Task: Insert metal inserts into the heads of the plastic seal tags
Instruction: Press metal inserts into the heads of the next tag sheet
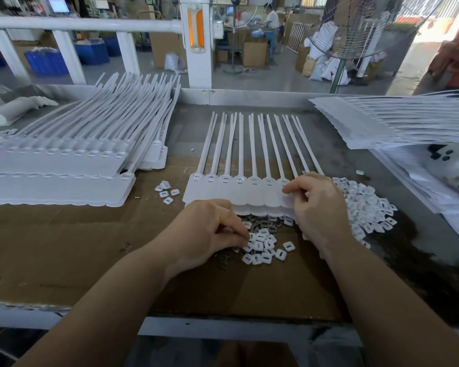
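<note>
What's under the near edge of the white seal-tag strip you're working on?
Dark metal inserts and small white square caps poke out beneath the white seal-tag strip. The right hand covers its right end.

Left hand point(210, 229) picks among white caps point(260, 247); right hand point(318, 205) touches seal tags point(239, 192)

Seal tags in the centre strip point(239, 192): about ten tails showing, seven heads visible. Loose white caps, left cluster point(166, 192): five. Tag stacks: two far left point(64, 168), one far right point(382, 123). Hands: two.
</note>
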Tool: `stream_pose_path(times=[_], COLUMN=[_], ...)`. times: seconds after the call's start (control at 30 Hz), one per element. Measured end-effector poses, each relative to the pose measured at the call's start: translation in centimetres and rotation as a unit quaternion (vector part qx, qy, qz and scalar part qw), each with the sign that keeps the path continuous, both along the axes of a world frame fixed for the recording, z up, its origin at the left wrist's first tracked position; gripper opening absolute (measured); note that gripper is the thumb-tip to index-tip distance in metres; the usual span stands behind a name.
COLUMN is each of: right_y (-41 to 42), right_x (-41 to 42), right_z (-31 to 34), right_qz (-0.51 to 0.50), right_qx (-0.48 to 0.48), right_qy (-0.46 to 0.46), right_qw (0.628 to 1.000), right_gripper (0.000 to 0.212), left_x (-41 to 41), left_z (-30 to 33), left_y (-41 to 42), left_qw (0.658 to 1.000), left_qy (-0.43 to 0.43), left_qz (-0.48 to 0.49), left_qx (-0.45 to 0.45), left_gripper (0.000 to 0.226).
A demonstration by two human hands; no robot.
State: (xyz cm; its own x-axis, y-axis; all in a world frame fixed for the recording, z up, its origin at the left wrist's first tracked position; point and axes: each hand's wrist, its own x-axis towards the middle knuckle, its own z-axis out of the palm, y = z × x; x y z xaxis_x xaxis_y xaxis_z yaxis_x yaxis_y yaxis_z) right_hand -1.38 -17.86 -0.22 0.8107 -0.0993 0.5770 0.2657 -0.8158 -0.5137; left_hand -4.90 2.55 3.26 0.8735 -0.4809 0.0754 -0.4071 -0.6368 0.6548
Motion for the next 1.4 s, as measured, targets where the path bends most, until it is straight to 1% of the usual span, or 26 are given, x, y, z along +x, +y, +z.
stream_pose_path(times=[0.07, 0.17, 0.37, 0.47, 0.63, 0.7, 0.73, 0.77, 0.83, 0.87, 0.9, 0.93, 0.97, 1.0, 1.03, 1.07, 1.13, 1.17, 1.23, 1.3, 1.4], right_y=[0.0, 0.0, 0.0, 0.1, 0.1, 0.1, 0.1, 0.1, 0.0, 0.0, 0.0, 0.0, 0.0, 0.0, -0.1, 0.0, 0.0, 0.0, 0.0, 0.0, 0.0], right_x=[0.0, 0.0, -0.1, -0.1, -0.2, -0.2, -0.2, -0.1, -0.1, -0.1, -0.1, -0.1, -0.1, -0.1, -0.1, -0.1, -0.1, -0.1, -0.1, -0.2, -0.1], right_z=[0.0, 0.0, 0.1, 0.1, 0.2, 0.2, 0.2, 0.2, 0.2, 0.2, 0.2, 0.2, 0.2, 0.2, 0.2, 0.2, 0.2, 0.2, 0.2, 0.2, 0.3], right_qz=[-0.001, -0.001, -0.001, 0.000, -0.002, -0.001, 0.001, 0.001, 0.002, 0.002, 0.002, 0.002, 0.002, 0.002, 0.002, 0.002, 0.003, 0.004, 0.005, 0.005, 0.005], right_qx=[0.001, 0.004, 0.001, -0.001, -0.001, -0.004, -0.005, -0.006, -0.005, -0.005, -0.006, -0.007, -0.009, -0.010, -0.008, -0.007, -0.004, -0.002, -0.003, -0.005, -0.010], right_qy=[0.002, 0.006, 0.011, 0.011, 0.016, 0.017, 0.020, 0.023, 0.027, 0.027, 0.027, 0.027, 0.028, 0.029, 0.029, 0.030, 0.029, 0.027, 0.024, 0.024, 0.030], right_qw=[1.000, 1.000, 1.000, 1.000, 1.000, 1.000, 1.000, 1.000, 1.000, 1.000, 1.000, 1.000, 1.000, 1.000, 1.000, 1.000, 1.000, 1.000, 1.000, 1.000, 0.999], right_gripper=[0.025, 0.026, 0.025, 0.026, 0.026, 0.026, 0.026, 0.026, 0.026, 0.026, 0.026, 0.026, 0.026, 0.025, 0.025, 0.025, 0.025, 0.025, 0.024, 0.024, 0.024], left_x=[0.0, 0.1, 0.3, 0.5, 0.9, 1.0, 1.1, 1.1, 1.6, 1.9, 2.1, 2.2, 2.3, 2.3, 2.1, 1.8, 1.5, 1.6, 1.6, 1.5, 1.5], left_z=[0.2, 0.2, -0.2, -0.4, -0.5, -0.4, -0.3, -0.2, 0.1, 0.3, 0.4, 0.5, 0.5, 0.5, 0.6, 0.6, 0.6, 0.4, 0.3, 0.3, 0.3], left_y=[-0.2, -0.4, -0.7, -0.8, -1.0, -1.0, -1.0, -1.0, -1.1, -1.2, -1.3, -1.4, -1.4, -1.4, -1.5, -1.6, -1.8, -1.9, -2.1, -2.4, -2.9], left_qw=[0.999, 0.998, 0.999, 0.999, 0.996, 0.988, 0.977, 0.954, 0.881, 0.849, 0.828, 0.819, 0.823, 0.838, 0.862, 0.894, 0.962, 0.982, 0.995, 0.998, 0.998], left_qy=[0.001, 0.002, -0.004, -0.023, -0.005, 0.037, 0.082, 0.144, 0.262, 0.301, 0.330, 0.349, 0.353, 0.347, 0.331, 0.302, 0.198, 0.139, 0.065, 0.031, 0.003], left_qz=[-0.023, -0.041, -0.026, -0.013, 0.064, 0.095, 0.112, 0.131, 0.171, 0.190, 0.203, 0.207, 0.200, 0.183, 0.158, 0.134, 0.099, 0.081, 0.058, 0.048, 0.032], left_qx=[0.033, 0.054, 0.047, 0.043, -0.057, -0.115, -0.163, -0.226, -0.354, -0.389, -0.404, -0.406, -0.397, -0.379, -0.349, -0.301, -0.159, -0.102, -0.044, 0.000, 0.050], left_gripper=[0.015, 0.021, 0.017, 0.016, 0.006, 0.007, 0.008, 0.010, 0.016, 0.020, 0.025, 0.030, 0.033, 0.033, 0.031, 0.028, 0.022, 0.019, 0.014, 0.013, 0.017])
